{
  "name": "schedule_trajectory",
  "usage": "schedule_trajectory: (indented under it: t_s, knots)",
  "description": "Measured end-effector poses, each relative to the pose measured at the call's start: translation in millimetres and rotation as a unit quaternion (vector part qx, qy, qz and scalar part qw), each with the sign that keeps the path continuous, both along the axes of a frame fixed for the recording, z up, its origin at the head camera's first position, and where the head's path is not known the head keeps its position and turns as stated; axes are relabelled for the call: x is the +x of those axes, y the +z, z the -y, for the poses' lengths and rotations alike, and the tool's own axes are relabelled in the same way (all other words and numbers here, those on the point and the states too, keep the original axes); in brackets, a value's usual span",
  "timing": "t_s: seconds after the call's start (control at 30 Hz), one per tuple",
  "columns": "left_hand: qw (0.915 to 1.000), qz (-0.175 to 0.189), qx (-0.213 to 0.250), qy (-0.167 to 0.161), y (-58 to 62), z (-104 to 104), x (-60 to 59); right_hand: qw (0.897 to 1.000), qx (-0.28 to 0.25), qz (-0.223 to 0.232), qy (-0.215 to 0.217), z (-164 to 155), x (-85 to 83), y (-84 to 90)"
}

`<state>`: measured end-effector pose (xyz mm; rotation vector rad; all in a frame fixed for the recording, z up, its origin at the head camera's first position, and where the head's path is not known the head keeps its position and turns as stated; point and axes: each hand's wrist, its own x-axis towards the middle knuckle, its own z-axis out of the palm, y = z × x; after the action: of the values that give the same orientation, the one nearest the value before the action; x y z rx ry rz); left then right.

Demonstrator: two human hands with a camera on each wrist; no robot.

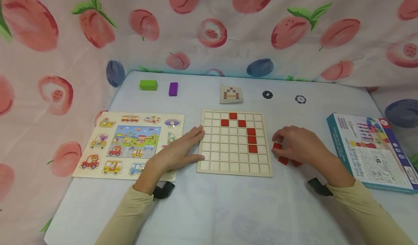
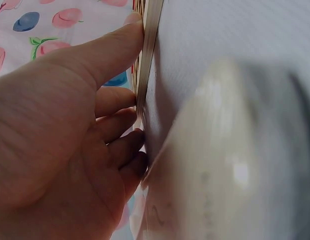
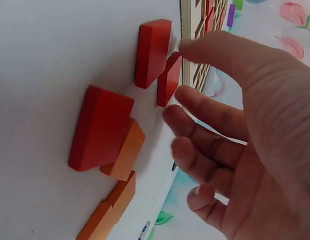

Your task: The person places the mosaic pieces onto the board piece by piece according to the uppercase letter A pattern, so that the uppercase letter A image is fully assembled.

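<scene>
A wooden grid board (image 1: 216, 167) lies flat in the middle, with several red square tiles (image 1: 251, 139) in its cells. At its left edge rests my left hand (image 1: 176, 152), thumb and fingertips against the rim. To the right of the board, my right hand (image 1: 302, 145) hovers low over loose red tiles (image 1: 283, 160). In the right wrist view its thumb and index finger stand apart beside one red tile (image 3: 170, 80), not visibly closed on it. Orange tiles (image 3: 126, 152) lie partly behind another red tile (image 3: 101, 129). The hand covers some of this pile in the head view.
A vehicle picture puzzle (image 1: 98, 119) lies partly under my left forearm. A boxed set (image 1: 375, 154) sits at the right. Along the back are a green block (image 1: 148, 85), a purple block (image 1: 173, 89), a small pattern card (image 1: 231, 94) and two round chips (image 1: 267, 94).
</scene>
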<state>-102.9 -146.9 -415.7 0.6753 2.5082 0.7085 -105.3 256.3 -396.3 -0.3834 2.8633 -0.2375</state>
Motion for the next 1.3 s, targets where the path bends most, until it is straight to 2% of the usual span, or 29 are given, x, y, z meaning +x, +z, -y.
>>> schedule_trajectory:
  t_s: [0.2, 0.33, 0.43, 0.57, 0.77, 1.0, 1.13, 1.3]
  knots:
    - [1.0, -0.006, -0.004, -0.005, -0.6, -1.0, -1.4, 1.0, 0.011, 0.017, -0.013, -1.4, 0.4, -1.8]
    - [0.9999, -0.006, -0.006, -0.007, -0.5, -0.3, -1.5, 1.0, 0.004, -0.013, -0.01, 2.8, -1.7, -0.7]
    - [0.9999, -0.007, -0.007, -0.007, -0.3, 1.1, -0.5, 0.999, -0.012, -0.036, -0.003, 18.2, -5.9, 2.6]
    - [0.9999, -0.009, -0.001, -0.008, -1.8, 2.0, 0.7, 0.997, -0.041, -0.055, 0.032, 53.4, -17.3, 4.8]
    - [0.9999, -0.013, 0.004, -0.009, -3.1, -0.8, 0.2, 0.987, -0.07, -0.098, 0.108, 112.2, -34.2, 6.3]
    - [0.9998, -0.018, 0.003, -0.008, -2.5, -0.9, -0.9, 0.989, -0.049, -0.07, 0.122, 153.9, -53.1, -4.6]
    - [0.9997, -0.02, 0.003, -0.011, -2.5, -1.1, -1.3, 0.989, -0.05, -0.063, 0.123, 159.5, -58.7, -10.3]
    - [0.9997, -0.019, 0.004, -0.011, -2.7, -1.1, -1.5, 0.987, -0.058, -0.06, 0.137, 159.4, -59.2, -9.4]
